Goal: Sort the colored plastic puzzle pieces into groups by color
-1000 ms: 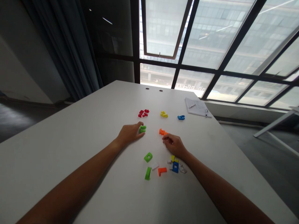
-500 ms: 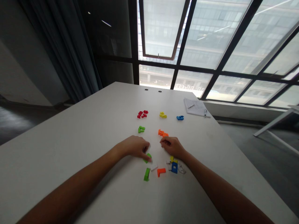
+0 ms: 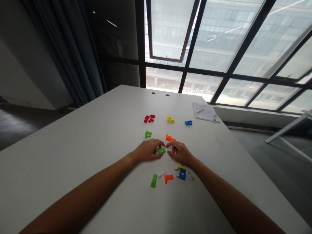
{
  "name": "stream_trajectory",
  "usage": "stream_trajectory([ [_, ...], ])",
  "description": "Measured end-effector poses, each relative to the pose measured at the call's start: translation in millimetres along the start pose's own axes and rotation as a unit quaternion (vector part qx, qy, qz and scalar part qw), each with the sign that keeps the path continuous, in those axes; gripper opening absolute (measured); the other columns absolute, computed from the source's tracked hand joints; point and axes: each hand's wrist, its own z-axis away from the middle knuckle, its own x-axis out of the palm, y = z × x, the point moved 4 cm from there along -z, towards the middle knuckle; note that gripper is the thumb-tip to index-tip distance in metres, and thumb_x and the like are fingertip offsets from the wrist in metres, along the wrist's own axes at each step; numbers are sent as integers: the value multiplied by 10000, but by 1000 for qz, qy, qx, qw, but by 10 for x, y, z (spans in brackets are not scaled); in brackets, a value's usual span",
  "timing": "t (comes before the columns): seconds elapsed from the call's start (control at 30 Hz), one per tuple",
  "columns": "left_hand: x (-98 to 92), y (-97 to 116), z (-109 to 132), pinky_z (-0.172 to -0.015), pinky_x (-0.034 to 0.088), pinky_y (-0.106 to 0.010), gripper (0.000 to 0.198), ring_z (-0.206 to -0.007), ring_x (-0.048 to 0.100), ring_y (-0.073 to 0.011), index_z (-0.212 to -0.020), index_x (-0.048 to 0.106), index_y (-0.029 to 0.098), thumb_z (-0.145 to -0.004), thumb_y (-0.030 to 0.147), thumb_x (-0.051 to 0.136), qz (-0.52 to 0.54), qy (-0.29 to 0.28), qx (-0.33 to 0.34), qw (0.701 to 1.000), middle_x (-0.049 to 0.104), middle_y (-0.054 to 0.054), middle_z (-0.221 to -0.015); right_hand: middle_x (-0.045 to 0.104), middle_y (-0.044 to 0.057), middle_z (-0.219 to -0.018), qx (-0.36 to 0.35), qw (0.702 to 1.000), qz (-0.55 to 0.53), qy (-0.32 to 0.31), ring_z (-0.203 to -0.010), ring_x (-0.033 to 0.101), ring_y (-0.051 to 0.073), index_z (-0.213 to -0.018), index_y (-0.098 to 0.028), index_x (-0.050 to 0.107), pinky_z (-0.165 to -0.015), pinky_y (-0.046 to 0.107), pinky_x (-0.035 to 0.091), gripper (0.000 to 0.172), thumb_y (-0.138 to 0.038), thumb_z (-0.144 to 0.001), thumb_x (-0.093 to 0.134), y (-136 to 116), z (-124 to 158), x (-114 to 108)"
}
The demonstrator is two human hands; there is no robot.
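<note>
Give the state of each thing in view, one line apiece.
Left hand, curled around holed green piece
Right hand, fingers parted, nothing visible between
Red pieces, clustered
Far green pieces, clustered
Far orange pieces, clustered
Far yellow pieces, clustered
Far blue item, lying alone
Near orange piece, loose
Near green piece, loose
Near blue piece, lying among others
Paper, lying with pens on top
Curtain, gathered
Window sash, apparently ajar
</note>
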Motion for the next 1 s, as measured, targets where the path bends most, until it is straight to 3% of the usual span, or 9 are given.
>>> stream_trajectory([
  [0.17,-5,7,28,-750,475,-290,352,-856,668,-185,-1188,610,233,-855,308,695,40,25,-3,999,714,-19,-1051,669,-15,-860,-13,1000,0,-21,-625,571,116,-1068,-218,681,-694,253,458,290,-115,-799,715,-23,0,11],
  [0.37,25,-20,28,-787,485,-309,334,-870,680,-185,-1199,591,228,-922,389,687,43,70,1,997,723,-29,-1064,652,-6,-847,-13,1000,-21,11,-617,558,117,-1045,-219,661,-655,243,464,213,-170,-840,697,30,14,4],
  [0.6,28,-49,30,-793,503,-316,398,-861,682,-175,-1251,577,244,-924,438,693,50,90,10,995,724,-26,-1122,594,-45,-721,7,998,-43,35,-571,530,118,-1110,-228,615,-594,231,454,279,-241,-852,718,68,49,5],
  [0.83,-4,61,16,-821,497,-333,356,-935,679,-215,-1246,618,225,-942,409,628,-35,88,33,995,727,-58,-1086,689,34,-1115,5,997,-66,34,-620,568,101,-1198,-246,543,-601,229,481,352,-238,-875,681,75,34,15],
  [1.0,-17,106,-22,-795,471,-372,213,-886,617,-240,-1061,693,218,-919,328,579,-125,77,20,989,687,-71,-939,695,43,-1107,6,998,-53,41,-604,545,98,-1223,-231,541,-624,239,489,354,-188,-883,628,66,34,6],
])
